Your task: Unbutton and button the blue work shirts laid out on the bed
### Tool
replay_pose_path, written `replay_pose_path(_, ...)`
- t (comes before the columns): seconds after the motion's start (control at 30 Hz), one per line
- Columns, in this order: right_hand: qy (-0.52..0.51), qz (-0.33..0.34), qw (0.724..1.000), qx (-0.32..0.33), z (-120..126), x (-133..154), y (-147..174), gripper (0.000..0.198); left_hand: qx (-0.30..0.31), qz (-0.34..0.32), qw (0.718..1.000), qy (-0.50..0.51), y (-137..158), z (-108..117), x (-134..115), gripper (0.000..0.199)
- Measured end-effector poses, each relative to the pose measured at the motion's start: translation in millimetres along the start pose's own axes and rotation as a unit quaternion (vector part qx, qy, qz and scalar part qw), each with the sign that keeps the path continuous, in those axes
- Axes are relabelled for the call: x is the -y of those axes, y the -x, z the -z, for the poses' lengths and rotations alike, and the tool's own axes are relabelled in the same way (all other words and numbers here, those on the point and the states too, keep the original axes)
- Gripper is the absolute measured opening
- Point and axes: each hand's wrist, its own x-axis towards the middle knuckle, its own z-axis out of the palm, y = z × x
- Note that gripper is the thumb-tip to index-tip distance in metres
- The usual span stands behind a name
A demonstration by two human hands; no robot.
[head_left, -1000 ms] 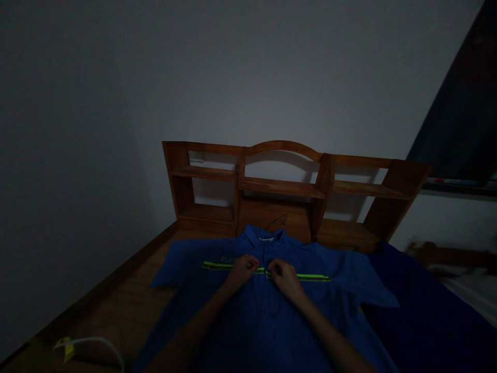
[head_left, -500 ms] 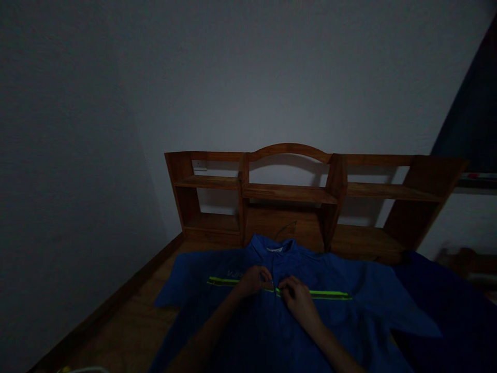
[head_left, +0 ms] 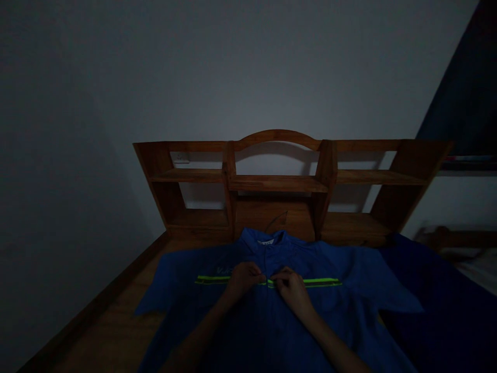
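Observation:
A blue short-sleeved work shirt (head_left: 248, 316) lies spread face up, its collar pointing away from me. A bright yellow-green stripe crosses the chest, and a pale label shows inside the collar. Over the front opening at stripe height, my left hand (head_left: 244, 277) pinches the fabric just left of the middle. Opposite it, my right hand (head_left: 290, 287) is closed on the fabric right of the middle, its fingers bent. A small gap separates the fingertips. Dim light hides exactly which bit of the front edge each one grips.
A wooden shelf unit (head_left: 277, 183) stands behind the collar, against the grey wall (head_left: 248, 67). Wooden tabletop (head_left: 112, 326) shows at the left. Dark blue cloth (head_left: 438, 290) lies at the right. A wall socket (head_left: 180, 157) sits behind the left shelf.
The view has shifted, so shelf and shirt appear further left and higher. Both hands stay at the chest stripe, their fingertips still close to the front opening.

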Motion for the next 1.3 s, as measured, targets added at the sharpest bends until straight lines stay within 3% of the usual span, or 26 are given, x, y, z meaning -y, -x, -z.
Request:
replay_pose_path(0.1, -0.005, -0.001, 1.0, -0.003, 0, -4, 0, 0.034, 0.005, 0.031, 0.999, 0.02, 2, 0, 0, 0.029)
replay_pose_path(0.33, -0.115, -0.013, 0.993, 0.011, 3, -13, -6, 0.031, 0.047, 0.11, 0.969, 0.214, 7, -3, -17, 0.032)
replay_pose_path(0.5, -0.24, -0.038, 0.97, 0.001, 11, -16, -11, 0.031, 0.018, 0.075, 0.967, 0.243, 6, -14, -20, 0.027)
replay_pose_path(0.6, -0.273, -0.038, 0.961, 0.004, 13, -17, -12, 0.031, 0.033, 0.043, 0.975, 0.218, 4, -20, -14, 0.022)
replay_pose_path(1.1, -0.215, -0.046, 0.975, 0.036, 9, -11, -11, 0.025, 0.081, 0.021, 0.972, 0.219, 5, -16, -12, 0.02)
replay_pose_path(1.3, -0.186, -0.032, 0.981, 0.043, 6, -11, -12, 0.018, 0.063, 0.019, 0.976, 0.207, 6, -17, -14, 0.018)
